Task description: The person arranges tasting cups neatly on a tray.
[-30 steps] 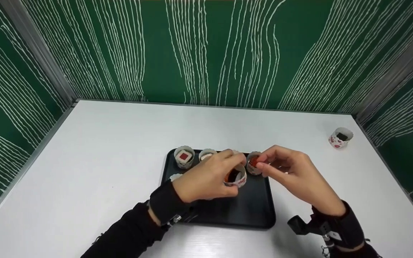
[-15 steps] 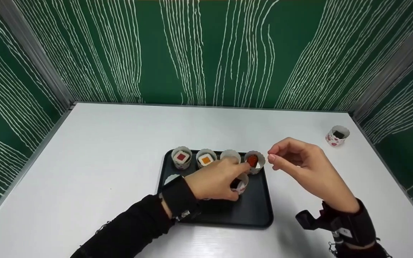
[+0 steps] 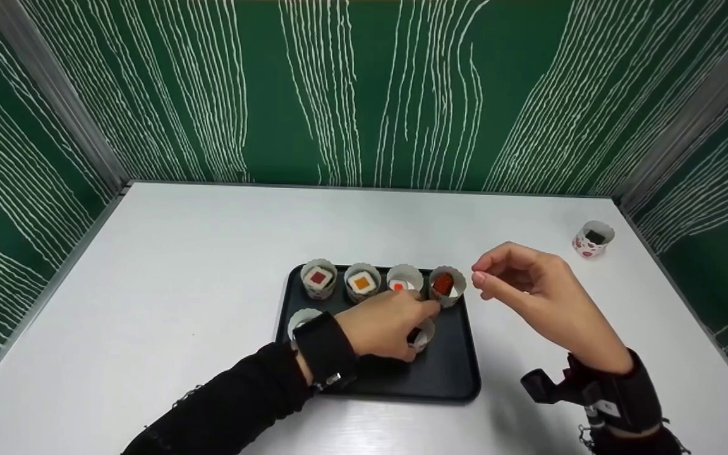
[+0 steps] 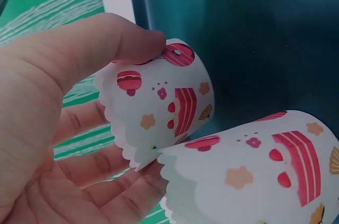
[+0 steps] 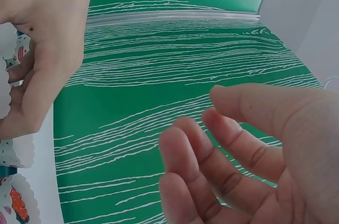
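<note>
My left hand (image 3: 386, 322) grips a printed paper baking cup (image 4: 159, 99) between thumb and fingers, at the front row of the black tray (image 3: 443, 376). Something dark shows inside that cup in the head view; my hand covers most of it. Another printed baking cup (image 4: 254, 173) stands beside it in the left wrist view. Along the tray's back row are cups with a red-square piece (image 3: 318, 277), an orange-square piece (image 3: 362, 282), an orange-dotted piece (image 3: 399, 286) and a reddish-orange topping (image 3: 443, 284). My right hand (image 3: 538, 303) hovers right of the tray, fingers loosely bent, holding nothing.
At the far right of the white table (image 3: 168, 265) stands a separate baking cup (image 3: 591, 240) with a dark piece inside. One more cup (image 3: 303, 319), partly behind my left wrist, sits at the tray's left. Green, white-streaked panels (image 3: 376, 95) border the table.
My left hand has brought the baking cup down and forward to the front row, uncovering the back-row cups. My right hand has moved away from the reddish-orange cup to the right.
</note>
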A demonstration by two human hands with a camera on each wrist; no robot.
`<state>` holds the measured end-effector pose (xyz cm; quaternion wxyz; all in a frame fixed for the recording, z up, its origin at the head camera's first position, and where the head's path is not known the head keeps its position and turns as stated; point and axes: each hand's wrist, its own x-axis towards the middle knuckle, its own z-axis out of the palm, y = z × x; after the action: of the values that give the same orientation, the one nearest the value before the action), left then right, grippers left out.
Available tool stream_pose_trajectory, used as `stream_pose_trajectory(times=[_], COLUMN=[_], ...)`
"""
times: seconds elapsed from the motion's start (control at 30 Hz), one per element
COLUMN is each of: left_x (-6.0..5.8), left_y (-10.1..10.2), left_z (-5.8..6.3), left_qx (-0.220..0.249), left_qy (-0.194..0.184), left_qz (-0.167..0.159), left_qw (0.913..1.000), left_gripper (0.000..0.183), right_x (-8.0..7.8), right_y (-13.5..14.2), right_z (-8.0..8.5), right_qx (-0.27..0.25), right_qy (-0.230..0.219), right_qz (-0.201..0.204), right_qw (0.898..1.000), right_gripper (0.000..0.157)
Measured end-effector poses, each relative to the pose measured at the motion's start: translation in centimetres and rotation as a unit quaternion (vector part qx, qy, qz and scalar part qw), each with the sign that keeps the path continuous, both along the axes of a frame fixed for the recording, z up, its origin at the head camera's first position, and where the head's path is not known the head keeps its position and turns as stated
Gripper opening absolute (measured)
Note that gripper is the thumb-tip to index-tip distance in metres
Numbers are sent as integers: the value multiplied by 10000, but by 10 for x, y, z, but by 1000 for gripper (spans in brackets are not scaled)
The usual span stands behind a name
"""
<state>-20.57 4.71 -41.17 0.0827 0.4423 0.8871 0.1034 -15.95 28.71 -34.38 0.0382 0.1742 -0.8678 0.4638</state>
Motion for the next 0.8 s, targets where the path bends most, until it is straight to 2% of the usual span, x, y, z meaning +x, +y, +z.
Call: stream_pose_trajectory(times=[0.4, 0.67, 0.8], left_x=[0, 0, 1], left_y=[-2, -2, -4], left_z=[-6, -6, -5], left_qx=[-168, -144, -168], left_qy=[140, -1, 100], left_qz=[91, 137, 112], left_qw=[9997, 9998, 9997], left_gripper=[35, 39, 48], right_x=[-6, -12, -15], right_y=[6, 10, 13], right_z=[-2, -7, -8], right_qx=[185, 271, 339], right_qy=[-201, -329, -340], right_qz=[45, -14, -111], right_qw=[9996, 9991, 9988], right_gripper=[11, 15, 17])
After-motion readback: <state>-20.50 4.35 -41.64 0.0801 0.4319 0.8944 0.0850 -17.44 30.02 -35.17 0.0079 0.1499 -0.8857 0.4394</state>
